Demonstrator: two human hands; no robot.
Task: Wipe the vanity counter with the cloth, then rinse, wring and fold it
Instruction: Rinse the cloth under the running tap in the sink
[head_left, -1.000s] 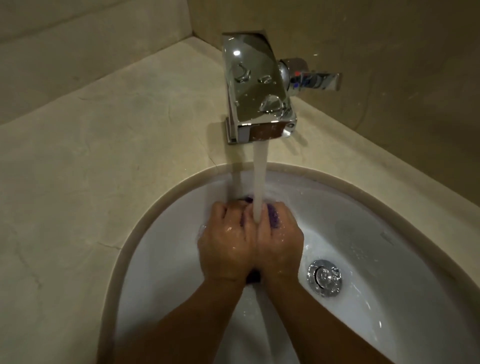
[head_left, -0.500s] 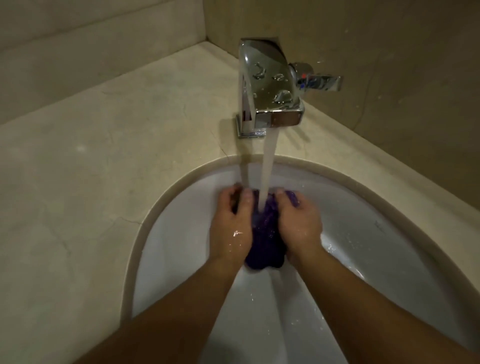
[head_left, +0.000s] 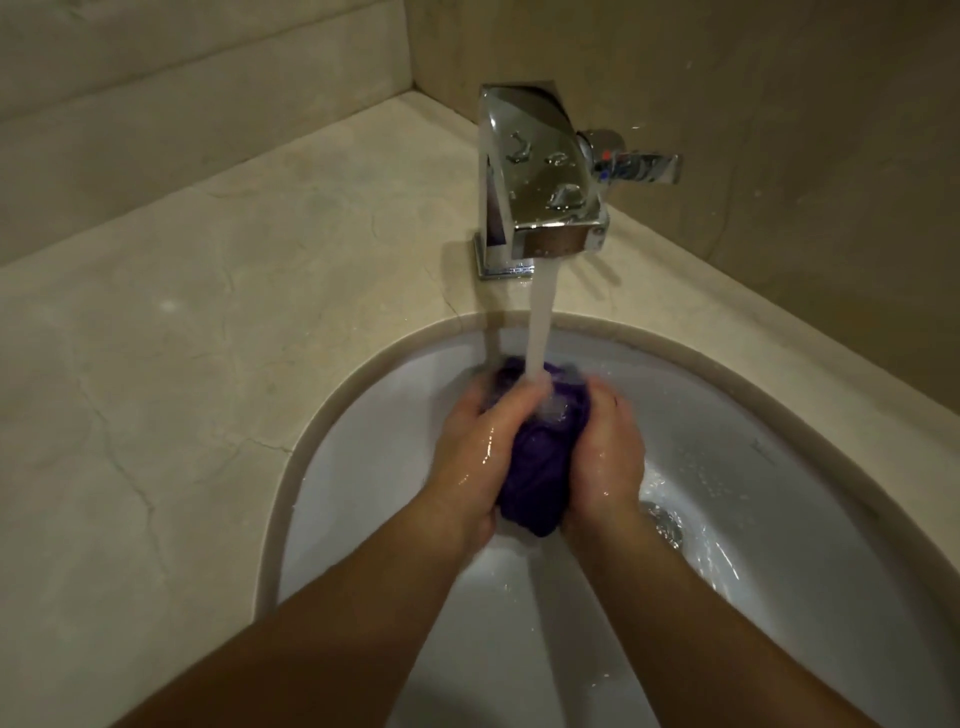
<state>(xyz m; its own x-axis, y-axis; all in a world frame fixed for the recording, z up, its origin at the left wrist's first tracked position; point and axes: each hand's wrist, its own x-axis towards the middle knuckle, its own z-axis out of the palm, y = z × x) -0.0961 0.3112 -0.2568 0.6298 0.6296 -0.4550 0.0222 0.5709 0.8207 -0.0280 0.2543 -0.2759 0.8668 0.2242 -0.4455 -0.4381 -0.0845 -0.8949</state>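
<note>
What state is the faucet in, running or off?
Running. A steady stream falls from the faucet onto the purple cloth gripped by the left hand and right hand.

One left hand (head_left: 470, 457), one right hand (head_left: 605, 460), one purple cloth (head_left: 535, 467), one chrome faucet (head_left: 545, 171), one white sink (head_left: 363, 519), one drain (head_left: 664, 519).

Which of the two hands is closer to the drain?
The right hand; the drain lies just beside it, while the left hand is beyond the cloth.
</note>
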